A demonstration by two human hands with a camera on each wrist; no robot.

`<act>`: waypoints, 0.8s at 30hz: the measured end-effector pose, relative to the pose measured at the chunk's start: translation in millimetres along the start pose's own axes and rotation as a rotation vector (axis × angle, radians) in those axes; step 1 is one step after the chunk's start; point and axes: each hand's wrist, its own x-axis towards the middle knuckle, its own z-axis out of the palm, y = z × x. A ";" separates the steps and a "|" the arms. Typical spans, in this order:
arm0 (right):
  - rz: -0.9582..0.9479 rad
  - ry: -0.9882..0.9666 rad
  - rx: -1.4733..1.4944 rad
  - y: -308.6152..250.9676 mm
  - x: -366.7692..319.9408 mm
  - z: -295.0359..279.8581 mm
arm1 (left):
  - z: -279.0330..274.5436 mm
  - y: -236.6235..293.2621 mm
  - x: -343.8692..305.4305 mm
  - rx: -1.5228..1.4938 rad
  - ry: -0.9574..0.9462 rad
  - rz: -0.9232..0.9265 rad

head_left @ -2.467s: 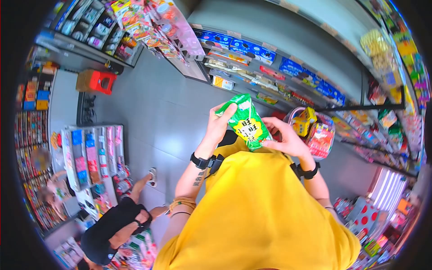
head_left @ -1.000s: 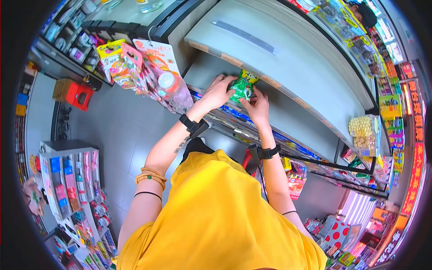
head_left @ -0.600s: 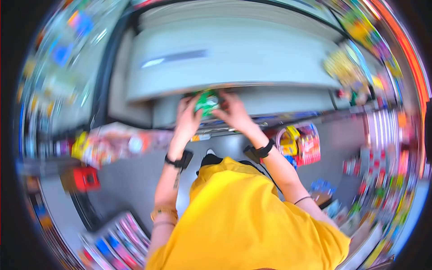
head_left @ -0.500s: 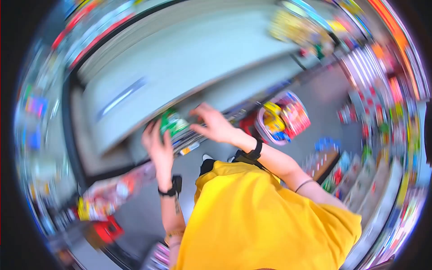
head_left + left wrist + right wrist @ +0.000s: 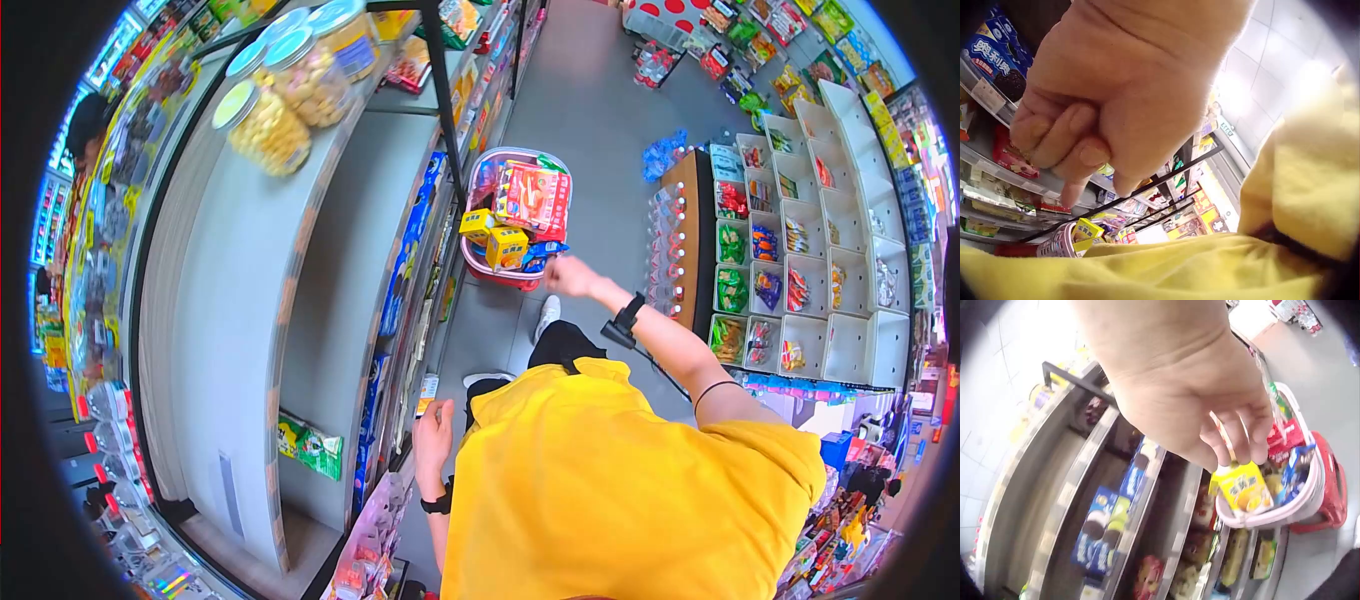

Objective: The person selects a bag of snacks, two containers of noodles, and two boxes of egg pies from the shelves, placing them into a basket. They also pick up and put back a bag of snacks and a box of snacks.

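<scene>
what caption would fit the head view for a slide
Person in yellow reaches the right hand toward a filled red basket; a green snack bag lies on the grey shelf.

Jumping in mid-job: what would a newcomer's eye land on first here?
The red-and-white basket heaped with bright snack packs, on the floor beside the shelving, with the right hand reaching close to its rim. Next, the single green packet lying on a grey shelf, not far from the left hand.

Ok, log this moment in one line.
left hand: idle, holds nothing | right hand: near basket, holds nothing | green packet: on shelf
</scene>
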 end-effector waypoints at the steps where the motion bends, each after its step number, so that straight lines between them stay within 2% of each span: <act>1: 0.055 0.060 0.020 21.1 12.5 -13.4 | 4.6 1.0 4.3 0.029 -0.007 0.008; 3: 0.148 0.179 0.015 54.4 45.9 -50.9 | 12.6 12.0 16.8 0.080 -0.010 0.016; 5: 0.160 0.319 0.004 91.2 91.4 -84.0 | 17.5 37.4 28.9 0.095 -0.008 -0.092; 8: 0.207 0.403 0.037 151.4 168.7 -121.1 | 42.5 73.3 50.3 0.066 0.044 -0.158; 10: 0.220 0.382 0.096 184.9 213.0 -135.4 | 65.7 99.4 58.5 0.064 0.057 -0.227; 14: 0.261 0.089 -0.023 229.5 270.9 -140.6 | 110.9 147.2 67.3 -0.022 0.041 -0.319; 17: 0.304 -0.080 -0.043 251.7 291.1 -122.9 | 128.9 184.8 68.2 -0.007 0.067 -0.372; 24: 0.263 -0.042 -0.128 259.9 299.7 -100.2 | 156.0 228.4 63.6 -0.107 0.202 -0.438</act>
